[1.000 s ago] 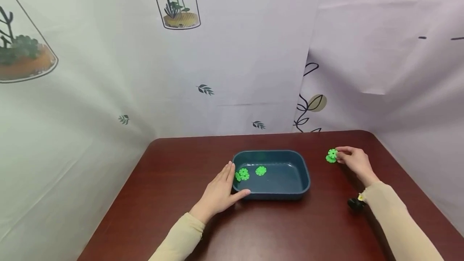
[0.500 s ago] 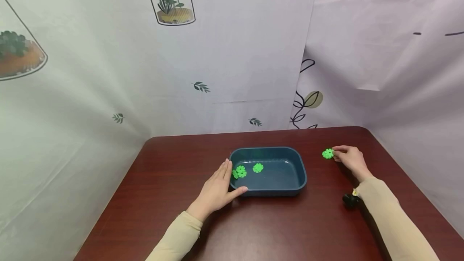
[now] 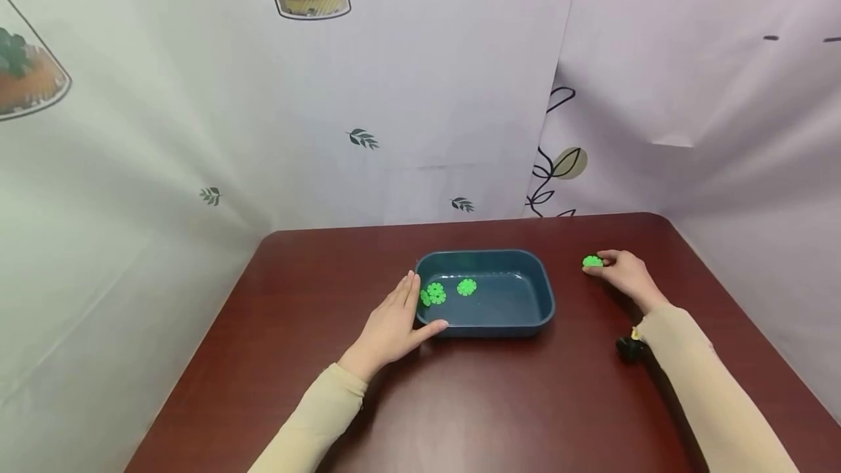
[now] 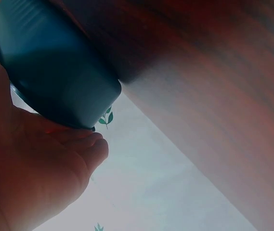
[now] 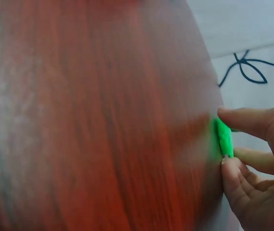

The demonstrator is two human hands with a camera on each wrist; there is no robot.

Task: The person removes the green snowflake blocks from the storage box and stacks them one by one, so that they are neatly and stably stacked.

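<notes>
A dark blue rectangular dish (image 3: 506,331) stands mid-table. Several green snowflake-shaped discs (image 3: 467,287) lie inside it, mostly toward its left end. My left hand (image 3: 388,331) rests against the dish's left side, fingers straight along the edge and thumb at the front rim. The left wrist view shows that hand (image 4: 40,168) touching the dish's outer wall (image 4: 55,62). Right of the dish, my right hand (image 3: 629,276) pinches green disc pieces (image 3: 593,260) edge-on between thumb and fingers, close above the table. How many pieces are in the pinch (image 5: 225,137) I cannot tell.
A small black object (image 3: 629,349) with a yellow-white bit is by the right sleeve (image 3: 683,349). The dark red-brown table (image 3: 499,400) meets a pale printed cloth (image 3: 420,93) at its back and sides.
My right hand lowers the green piece it held toward the table; it goes from face-on to flat, with thumb and fingers now around its edges. The left hand stays on the dish.
</notes>
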